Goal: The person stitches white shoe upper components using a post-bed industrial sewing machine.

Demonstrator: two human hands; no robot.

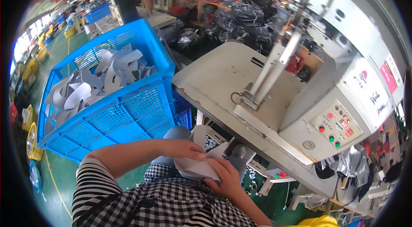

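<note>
Just above my lap, my left hand and my right hand come together over light grey curved strips of thin, bendy sheet material. My right hand's fingers are wrapped over the near right edge. The left fingers are pressed onto the top, partly hidden. One end of a strip sticks up beyond my left hand. To the left, a large blue plastic crate holds a loose heap of similar curved grey pieces.
A pale machine table stands ahead, with an upright metal arm on it. Right of that is a control box with coloured buttons. A small button box sits below the table edge. Black bags are piled behind.
</note>
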